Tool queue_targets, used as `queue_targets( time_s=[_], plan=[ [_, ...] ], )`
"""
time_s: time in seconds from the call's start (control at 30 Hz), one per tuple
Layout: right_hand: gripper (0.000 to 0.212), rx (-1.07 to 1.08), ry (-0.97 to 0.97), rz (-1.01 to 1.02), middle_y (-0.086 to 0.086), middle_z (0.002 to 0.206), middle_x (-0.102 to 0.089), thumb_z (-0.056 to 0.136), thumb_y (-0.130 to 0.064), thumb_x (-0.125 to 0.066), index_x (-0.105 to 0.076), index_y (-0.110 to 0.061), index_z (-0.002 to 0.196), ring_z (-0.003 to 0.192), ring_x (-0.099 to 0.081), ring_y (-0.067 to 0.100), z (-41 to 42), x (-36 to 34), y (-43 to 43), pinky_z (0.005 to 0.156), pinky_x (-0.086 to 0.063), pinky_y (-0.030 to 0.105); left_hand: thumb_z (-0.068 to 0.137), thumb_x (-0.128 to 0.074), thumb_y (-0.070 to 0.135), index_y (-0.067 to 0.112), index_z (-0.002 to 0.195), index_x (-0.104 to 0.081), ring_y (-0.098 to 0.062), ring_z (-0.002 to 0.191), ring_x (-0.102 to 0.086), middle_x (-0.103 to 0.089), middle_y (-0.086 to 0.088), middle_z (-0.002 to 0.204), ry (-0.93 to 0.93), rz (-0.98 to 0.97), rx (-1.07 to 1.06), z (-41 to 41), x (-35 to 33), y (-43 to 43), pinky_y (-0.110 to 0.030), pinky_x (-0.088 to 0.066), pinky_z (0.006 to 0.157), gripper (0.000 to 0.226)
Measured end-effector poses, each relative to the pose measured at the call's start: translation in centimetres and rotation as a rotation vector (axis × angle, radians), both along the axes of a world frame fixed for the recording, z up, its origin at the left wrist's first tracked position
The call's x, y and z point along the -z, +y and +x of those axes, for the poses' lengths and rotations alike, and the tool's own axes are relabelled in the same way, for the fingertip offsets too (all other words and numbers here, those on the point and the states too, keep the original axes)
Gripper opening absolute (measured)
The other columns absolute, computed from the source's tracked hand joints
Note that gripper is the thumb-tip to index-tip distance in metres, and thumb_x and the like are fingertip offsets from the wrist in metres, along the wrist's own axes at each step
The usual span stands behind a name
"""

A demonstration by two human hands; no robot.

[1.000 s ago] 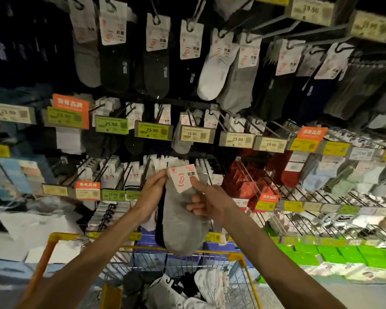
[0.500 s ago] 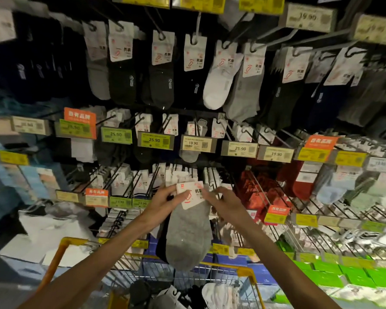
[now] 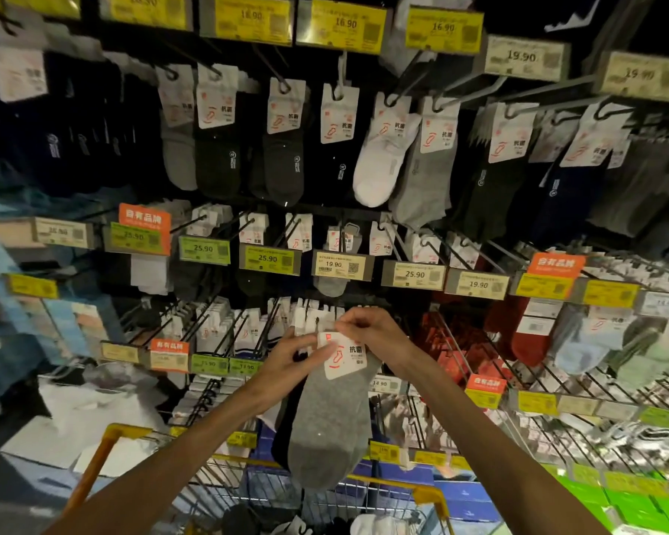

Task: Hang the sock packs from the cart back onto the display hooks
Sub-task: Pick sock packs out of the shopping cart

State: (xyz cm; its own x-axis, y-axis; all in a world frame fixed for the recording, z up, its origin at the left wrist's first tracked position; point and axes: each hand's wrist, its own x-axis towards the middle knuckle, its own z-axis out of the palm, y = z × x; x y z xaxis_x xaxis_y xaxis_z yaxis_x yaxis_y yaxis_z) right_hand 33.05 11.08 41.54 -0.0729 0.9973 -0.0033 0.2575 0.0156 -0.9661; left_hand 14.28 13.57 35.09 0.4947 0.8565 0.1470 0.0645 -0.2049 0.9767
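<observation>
Sock-laden display hooks (image 3: 317, 322) fill the wall; just below them, left hand (image 3: 286, 364) and right hand (image 3: 371, 334) both pinch a grey sock pack (image 3: 333, 411) above the cart (image 3: 433, 496).

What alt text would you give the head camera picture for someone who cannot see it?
A person's left hand and right hand pinch the white card of a grey sock pack, held up before display hooks crowded with socks and price tags. A yellow wire cart sits below.
</observation>
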Motion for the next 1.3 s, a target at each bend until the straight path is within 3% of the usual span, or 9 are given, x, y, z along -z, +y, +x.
queue_targets(
  time_s=[0.13,0.27,0.4,0.57,0.7,0.87,0.97,1.1,1.3],
  plan=[
    [0.015,0.195,0.192,-0.009,0.005,0.08,-0.068,0.091,-0.007,-0.065,-0.071,0.004,0.1,0.075,-0.063,0.013,0.6,0.5,0.9,0.065,-0.048,0.019,0.096,-0.061,0.036,0.032,0.09,-0.079,0.003,0.097,-0.066,-0.075,0.011,0.098,0.002,0.007,-0.133,-1.4,0.8,1.0,-0.001,-0.04,0.08,0.019],
    [0.009,0.314,0.319,0.026,0.004,0.071,-0.068,0.089,-0.007,-0.068,-0.073,0.0,0.093,0.075,-0.064,0.019,2.2,1.2,1.6,0.069,-0.05,0.029,0.08,-0.077,-0.001,0.002,0.082,-0.071,-0.03,0.099,-0.063,-0.069,-0.017,0.098,0.058,-0.044,-0.302,-4.3,3.0,3.8,-0.024,-0.05,0.082,0.008],
    [0.005,0.423,0.257,0.11,0.004,0.079,-0.074,0.087,-0.008,-0.071,-0.075,-0.005,0.087,0.073,-0.068,0.014,3.1,2.0,3.0,0.062,-0.053,0.021,0.08,-0.075,-0.009,0.012,0.078,-0.067,-0.038,0.107,-0.057,-0.065,-0.019,0.101,0.124,0.044,-0.382,-6.4,2.1,5.9,-0.044,-0.049,0.094,0.023],
    [0.006,0.433,0.19,0.231,0.004,0.079,-0.074,0.084,-0.004,-0.073,-0.076,-0.009,0.082,0.075,-0.066,0.018,1.6,3.2,4.3,0.067,-0.052,0.025,0.086,-0.074,0.0,0.021,0.098,-0.065,-0.021,0.11,-0.052,-0.05,-0.014,0.121,0.204,0.1,-0.345,-7.0,1.2,6.2,-0.03,-0.05,0.096,0.025],
    [0.005,0.422,0.158,0.313,0.007,0.081,-0.075,0.084,-0.004,-0.074,-0.076,-0.008,0.085,0.074,-0.067,0.014,0.2,3.3,5.5,0.068,-0.051,0.023,0.087,-0.072,-0.002,0.023,0.11,-0.063,-0.027,0.112,-0.061,-0.048,-0.013,0.118,0.156,0.019,-0.251,-6.3,1.2,5.0,-0.038,-0.056,0.092,0.035],
    [0.009,0.469,0.296,0.245,0.018,0.09,-0.075,0.083,-0.006,-0.076,-0.072,-0.013,0.079,0.068,-0.071,0.008,-0.4,2.6,7.6,0.062,-0.055,0.022,0.086,-0.071,-0.005,0.012,0.103,-0.061,-0.026,0.105,-0.064,-0.05,-0.02,0.118,0.096,0.007,-0.288,-5.6,1.0,4.9,-0.029,-0.057,0.076,0.026],
    [0.016,0.465,0.382,0.187,0.009,0.1,-0.073,0.083,-0.003,-0.075,-0.068,-0.012,0.094,0.08,-0.07,0.01,-0.6,2.6,8.3,0.074,-0.057,0.025,0.087,-0.07,-0.004,0.008,0.103,-0.059,-0.016,0.099,-0.066,-0.053,-0.018,0.117,0.078,-0.002,-0.251,-5.6,0.6,4.9,-0.027,-0.056,0.074,0.023],
    [0.03,0.487,0.495,0.175,0.009,0.111,-0.069,0.082,0.005,-0.072,-0.065,-0.005,0.11,0.104,-0.064,0.022,-0.7,1.8,8.9,0.094,-0.052,0.036,0.088,-0.071,-0.002,0.011,0.105,-0.06,-0.023,0.106,-0.061,-0.053,-0.011,0.115,0.056,-0.025,-0.249,-5.7,0.3,5.0,-0.023,-0.055,0.076,0.024],
    [0.028,0.453,0.546,0.202,0.008,0.109,-0.066,0.083,0.007,-0.07,-0.062,-0.013,0.1,0.103,-0.063,0.021,-0.6,1.7,9.2,0.07,-0.055,0.012,0.086,-0.07,-0.008,0.008,0.102,-0.059,-0.005,0.098,-0.064,-0.054,-0.01,0.115,0.054,-0.025,-0.252,-6.1,0.6,5.5,-0.019,-0.055,0.073,0.025]
  ],
)
